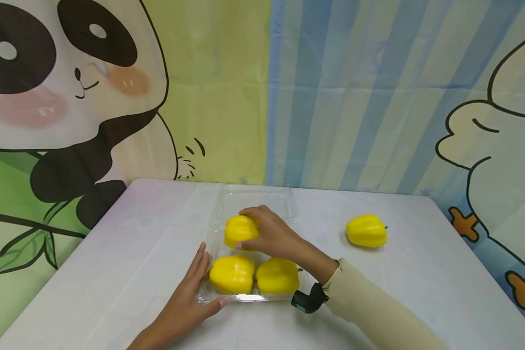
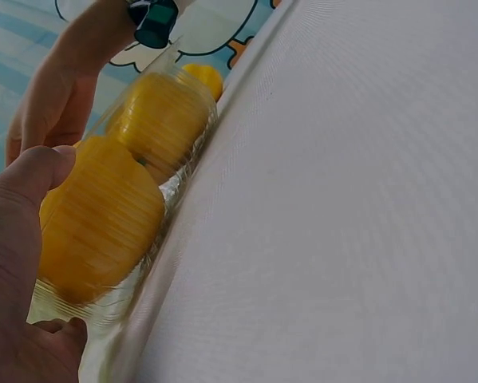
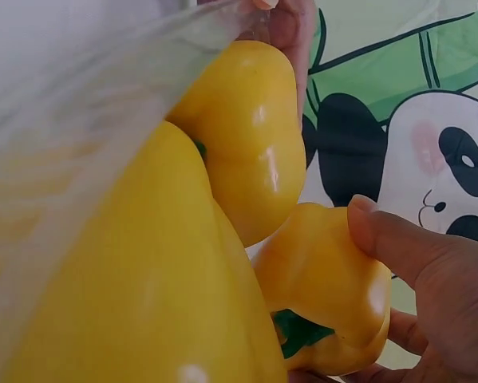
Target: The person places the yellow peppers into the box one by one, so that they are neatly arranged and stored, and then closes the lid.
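Observation:
My right hand (image 1: 269,231) grips a yellow bell pepper (image 1: 240,230) over the back left part of a clear plastic clamshell container (image 1: 262,297). In the right wrist view, the thumb presses on one side of this pepper (image 3: 322,247) and the green stem end faces the camera. Two more yellow bell peppers, a left one (image 1: 232,275) and a right one (image 1: 277,276), lie side by side along the container's front. At the container's front left corner, my left hand (image 1: 183,299) rests with fingers straight along the left wall and its thumb near the front edge.
The container's clear lid (image 1: 255,201) lies folded back behind it. To the right, a single yellow bell pepper (image 1: 366,231) lies on its side on the white table (image 1: 113,291). Behind the table hangs a cartoon-printed curtain (image 1: 218,97).

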`<action>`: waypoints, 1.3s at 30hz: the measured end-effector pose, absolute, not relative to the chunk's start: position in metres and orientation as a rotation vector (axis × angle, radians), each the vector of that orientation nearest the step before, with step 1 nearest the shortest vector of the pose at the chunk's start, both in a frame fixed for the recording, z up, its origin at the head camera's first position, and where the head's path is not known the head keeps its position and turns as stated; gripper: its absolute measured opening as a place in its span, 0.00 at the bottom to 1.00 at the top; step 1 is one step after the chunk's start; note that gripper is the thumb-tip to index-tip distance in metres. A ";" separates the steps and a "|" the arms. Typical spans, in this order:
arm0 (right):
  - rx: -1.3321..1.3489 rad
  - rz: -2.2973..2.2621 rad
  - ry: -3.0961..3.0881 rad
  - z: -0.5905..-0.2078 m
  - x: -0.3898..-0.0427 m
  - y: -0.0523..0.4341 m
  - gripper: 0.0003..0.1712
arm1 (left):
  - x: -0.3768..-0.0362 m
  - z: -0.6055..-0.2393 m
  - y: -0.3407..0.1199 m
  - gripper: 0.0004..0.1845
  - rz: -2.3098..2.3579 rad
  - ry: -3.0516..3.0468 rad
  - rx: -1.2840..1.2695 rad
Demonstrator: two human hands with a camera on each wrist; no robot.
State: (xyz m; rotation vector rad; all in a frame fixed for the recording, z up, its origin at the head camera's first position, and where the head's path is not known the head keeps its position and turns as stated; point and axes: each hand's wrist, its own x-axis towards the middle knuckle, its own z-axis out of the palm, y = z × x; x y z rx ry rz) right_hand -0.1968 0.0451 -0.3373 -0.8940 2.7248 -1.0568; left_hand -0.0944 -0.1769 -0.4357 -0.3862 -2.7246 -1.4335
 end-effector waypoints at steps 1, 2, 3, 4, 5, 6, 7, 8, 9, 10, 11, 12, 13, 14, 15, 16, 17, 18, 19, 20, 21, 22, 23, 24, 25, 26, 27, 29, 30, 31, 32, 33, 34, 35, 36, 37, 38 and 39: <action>-0.894 -1.050 2.719 -0.337 -0.197 0.044 0.38 | -0.095 -0.436 -0.177 0.61 -1.433 -2.727 -0.383; -0.892 -1.042 2.714 -0.337 -0.198 0.043 0.38 | -0.094 -0.436 -0.177 0.60 -1.434 -2.728 -0.384; -0.886 -1.035 2.709 -0.337 -0.199 0.043 0.38 | -0.094 -0.436 -0.177 0.60 -1.436 -2.728 -0.383; -0.888 -1.027 2.706 -0.338 -0.199 0.042 0.38 | -0.094 -0.436 -0.177 0.60 -1.432 -2.728 -0.391; -0.886 -1.019 2.705 -0.338 -0.199 0.042 0.38 | -0.094 -0.436 -0.177 0.60 -1.433 -2.728 -0.394; -0.886 -1.014 2.701 -0.338 -0.200 0.041 0.38 | -0.095 -0.436 -0.177 0.60 -1.431 -2.729 -0.394; -0.878 -1.006 2.700 -0.338 -0.200 0.041 0.39 | -0.095 -0.436 -0.177 0.60 -1.431 -2.726 -0.400; -0.872 -0.997 2.699 -0.338 -0.200 0.040 0.39 | -0.095 -0.436 -0.177 0.60 -1.431 -2.722 -0.407; -0.868 -0.988 2.698 -0.338 -0.201 0.040 0.39 | -0.095 -0.436 -0.177 0.60 -1.427 -2.720 -0.412; -0.870 -0.980 2.698 -0.339 -0.201 0.039 0.39 | -0.095 -0.436 -0.177 0.60 -1.425 -2.718 -0.414; -0.865 -0.972 2.695 -0.339 -0.202 0.039 0.40 | -0.095 -0.436 -0.177 0.61 -1.431 -2.716 -0.410; -0.862 -0.965 2.691 -0.339 -0.202 0.038 0.40 | -0.095 -0.436 -0.177 0.61 -1.430 -2.716 -0.408; -0.860 -0.958 2.688 -0.338 -0.203 0.037 0.40 | -0.095 -0.436 -0.178 0.61 -1.432 -2.713 -0.410; -0.859 -0.956 2.683 -0.338 -0.203 0.036 0.40 | -0.095 -0.436 -0.178 0.61 -1.431 -2.716 -0.405; -0.859 -0.952 2.680 -0.339 -0.203 0.034 0.40 | -0.095 -0.436 -0.178 0.62 -1.428 -2.720 -0.397; -0.862 -0.949 2.675 -0.339 -0.204 0.033 0.40 | -0.095 -0.436 -0.178 0.62 -1.426 -2.723 -0.392; -0.860 -0.941 2.673 -0.340 -0.204 0.032 0.40 | -0.095 -0.436 -0.179 0.62 -1.418 -2.729 -0.388; -0.859 -0.932 2.673 -0.340 -0.204 0.031 0.40 | -0.095 -0.436 -0.179 0.62 -1.415 -2.732 -0.385; -0.860 -0.923 2.674 -0.341 -0.205 0.030 0.40 | -0.095 -0.436 -0.179 0.62 -1.413 -2.730 -0.391; -0.860 -0.912 2.675 -0.341 -0.205 0.028 0.40 | -0.095 -0.436 -0.179 0.61 -1.411 -2.728 -0.394; -0.861 -0.898 2.679 -0.342 -0.205 0.027 0.40 | -0.095 -0.436 -0.180 0.61 -1.406 -2.726 -0.401; -0.861 -0.886 2.680 -0.342 -0.205 0.026 0.40 | -0.094 -0.435 -0.180 0.61 -1.405 -2.725 -0.403; -0.857 -0.873 2.685 -0.342 -0.205 0.025 0.40 | -0.094 -0.435 -0.180 0.61 -1.403 -2.722 -0.409; -0.853 -0.862 2.692 -0.342 -0.205 0.024 0.41 | -0.094 -0.435 -0.180 0.61 -1.408 -2.719 -0.411; -0.849 -0.851 2.697 -0.342 -0.204 0.023 0.41 | -0.094 -0.435 -0.180 0.61 -1.409 -2.719 -0.412; -0.845 -0.839 2.703 -0.342 -0.204 0.023 0.41 | -0.094 -0.435 -0.180 0.61 -1.413 -2.723 -0.405; -0.840 -0.829 2.707 -0.342 -0.204 0.022 0.41 | -0.095 -0.435 -0.180 0.62 -1.413 -2.729 -0.395; -0.838 -0.809 2.715 -0.342 -0.203 0.021 0.42 | -0.095 -0.435 -0.180 0.62 -1.410 -2.738 -0.384; -0.840 -0.801 2.716 -0.343 -0.203 0.021 0.42 | -0.095 -0.435 -0.180 0.62 -1.413 -2.741 -0.375; -0.841 -0.795 2.716 -0.342 -0.203 0.021 0.42 | -0.095 -0.435 -0.180 0.61 -1.410 -2.742 -0.374; -0.842 -0.793 2.714 -0.342 -0.203 0.021 0.42 | -0.095 -0.435 -0.179 0.61 -1.405 -2.744 -0.373; -0.842 -0.787 2.713 -0.342 -0.203 0.021 0.42 | -0.095 -0.435 -0.179 0.61 -1.407 -2.745 -0.369; -0.840 -0.783 2.710 -0.342 -0.202 0.022 0.43 | -0.095 -0.434 -0.179 0.61 -1.413 -2.746 -0.363; -0.839 -0.781 2.706 -0.342 -0.202 0.022 0.43 | -0.095 -0.434 -0.179 0.61 -1.419 -2.747 -0.356; -0.835 -0.784 2.702 -0.341 -0.202 0.023 0.43 | -0.094 -0.434 -0.178 0.62 -1.425 -2.750 -0.349; -0.830 -0.786 2.698 -0.341 -0.201 0.023 0.42 | -0.094 -0.434 -0.178 0.62 -1.432 -2.751 -0.344; -0.825 -0.790 2.696 -0.341 -0.201 0.023 0.42 | -0.094 -0.434 -0.177 0.62 -1.440 -2.750 -0.339; -0.823 -0.794 2.694 -0.342 -0.201 0.024 0.42 | -0.093 -0.434 -0.177 0.62 -1.448 -2.749 -0.336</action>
